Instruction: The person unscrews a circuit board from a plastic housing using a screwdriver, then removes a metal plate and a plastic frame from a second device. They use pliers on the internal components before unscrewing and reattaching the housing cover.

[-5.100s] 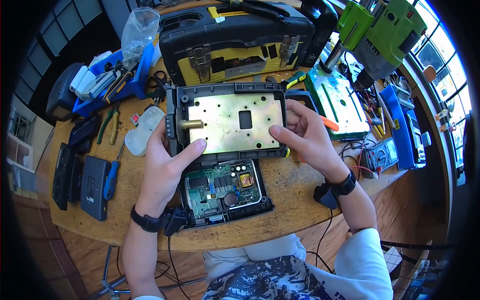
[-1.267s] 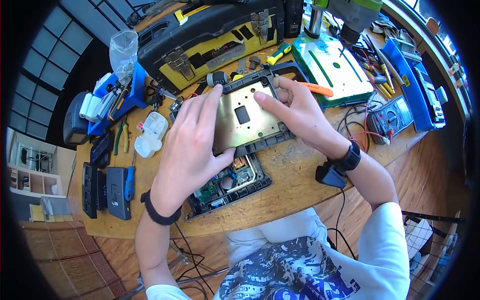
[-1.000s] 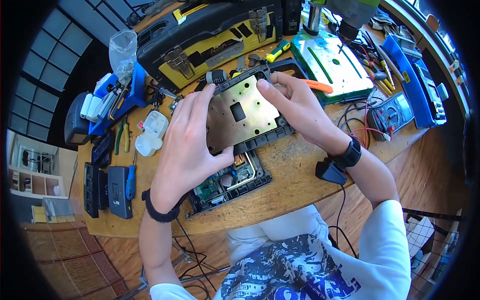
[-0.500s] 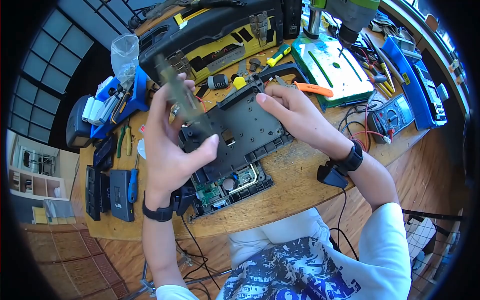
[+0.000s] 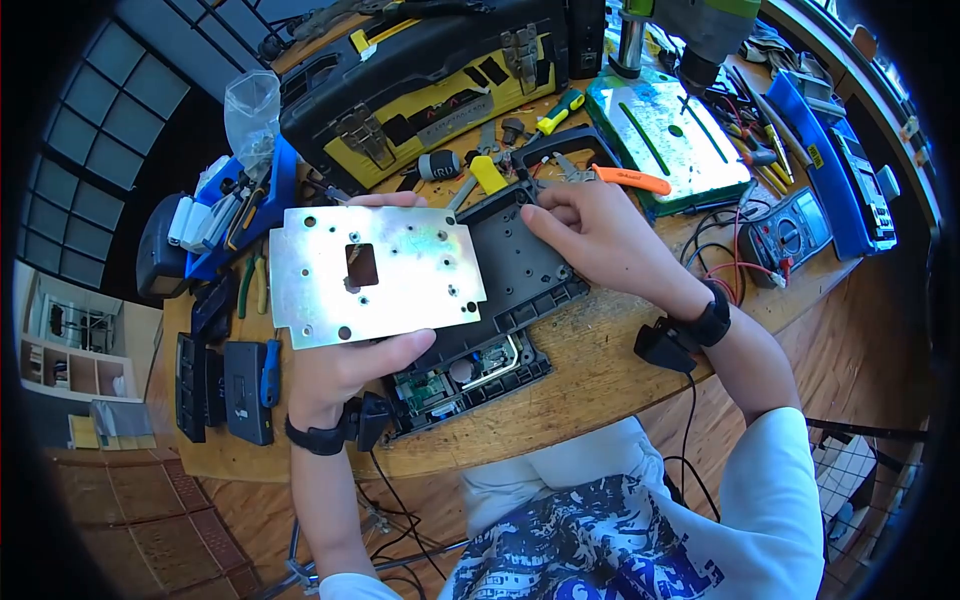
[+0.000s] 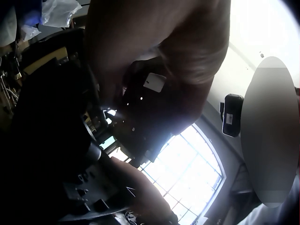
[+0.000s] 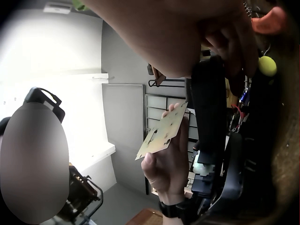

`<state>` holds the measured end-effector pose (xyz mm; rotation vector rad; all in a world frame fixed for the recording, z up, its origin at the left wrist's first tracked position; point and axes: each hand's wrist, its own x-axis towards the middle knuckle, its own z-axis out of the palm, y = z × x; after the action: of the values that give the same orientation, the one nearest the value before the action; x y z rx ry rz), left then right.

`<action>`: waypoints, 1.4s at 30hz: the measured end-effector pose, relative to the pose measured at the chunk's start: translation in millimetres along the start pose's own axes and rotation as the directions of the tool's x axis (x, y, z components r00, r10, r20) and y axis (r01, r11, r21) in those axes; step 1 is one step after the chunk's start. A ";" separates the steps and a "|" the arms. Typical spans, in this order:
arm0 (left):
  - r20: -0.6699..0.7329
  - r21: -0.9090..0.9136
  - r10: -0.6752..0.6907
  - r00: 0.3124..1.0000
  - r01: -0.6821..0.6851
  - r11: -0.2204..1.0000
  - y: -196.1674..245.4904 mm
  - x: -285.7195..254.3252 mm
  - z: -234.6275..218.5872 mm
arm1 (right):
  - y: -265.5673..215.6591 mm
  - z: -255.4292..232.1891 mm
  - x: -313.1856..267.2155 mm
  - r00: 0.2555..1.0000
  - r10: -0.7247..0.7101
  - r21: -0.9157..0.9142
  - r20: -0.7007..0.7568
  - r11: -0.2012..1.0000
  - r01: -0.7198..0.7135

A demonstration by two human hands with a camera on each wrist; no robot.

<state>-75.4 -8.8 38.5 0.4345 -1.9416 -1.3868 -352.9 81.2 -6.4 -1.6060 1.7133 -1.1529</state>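
Note:
A shiny metal plate point(image 5: 400, 285) with a square cutout and several holes lies across my left hand point(image 5: 345, 370). The thumb is at its near edge and the fingers come round the far edge; the right wrist view shows the plate point(image 7: 164, 129) gripped edge to edge. My right hand point(image 5: 605, 240) grips the far right corner of a dark grey plastic housing point(image 5: 515, 260), thumb on top. That housing is tilted, its left part hidden behind the plate. Beneath it, a second housing half with a green circuit board point(image 5: 430, 385) rests on the table.
A black and yellow toolbox point(image 5: 440, 110) stands at the back. Orange-handled pliers point(image 5: 630, 179), a green drill-press base point(image 5: 670, 130) and a multimeter point(image 5: 790, 232) are on the right. A blue-handled screwdriver point(image 5: 270, 375) and a dark case point(image 5: 247, 395) lie on the left.
My left hand has lifted the metal plate out of the grey housing, moved it left and turned it face up. The right hand has kept its grip on the housing.

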 end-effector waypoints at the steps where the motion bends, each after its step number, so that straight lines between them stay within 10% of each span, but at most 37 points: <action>1: 0.002 -0.020 -0.024 1.000 0.024 1.000 1.5 -1.3 1.1 | -0.5 -0.9 -0.1 1.000 0.012 -0.034 0.000 0.999 -0.012; 24: 0.048 -0.063 -0.031 0.998 0.034 0.997 1.6 -4.4 4.1 | -12.8 -16.6 -3.1 0.982 0.149 -0.391 0.114 0.916 -0.093; 29: 0.092 -0.056 0.005 0.996 0.001 0.998 -0.3 -1.1 8.4 | -5.8 -9.1 -3.7 0.977 -0.176 -0.243 -0.124 0.960 0.142; 35: 0.085 -0.054 -0.013 0.996 0.018 0.998 2.4 6.1 9.3 | -7.4 -9.7 -1.5 0.832 -0.554 -0.097 0.009 0.828 0.552; 37: 0.091 0.014 0.008 0.996 -0.009 1.000 4.4 12.3 9.6 | -13.7 -7.2 -4.8 0.833 -0.552 -0.049 0.043 0.832 0.553; 38: 0.041 0.015 -0.205 0.978 0.205 0.979 20.1 8.4 14.9 | -16.3 -5.1 -6.6 0.833 -0.549 -0.006 0.064 0.835 0.551; 42: 0.136 0.128 -0.052 0.989 0.034 0.991 14.1 20.0 14.7 | -12.9 -3.3 -8.4 0.886 -0.463 0.047 0.031 0.886 0.462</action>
<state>-98.0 -6.0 55.7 0.4516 -2.1529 -1.3575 -347.5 90.9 4.7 -2.0683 1.3015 -1.3459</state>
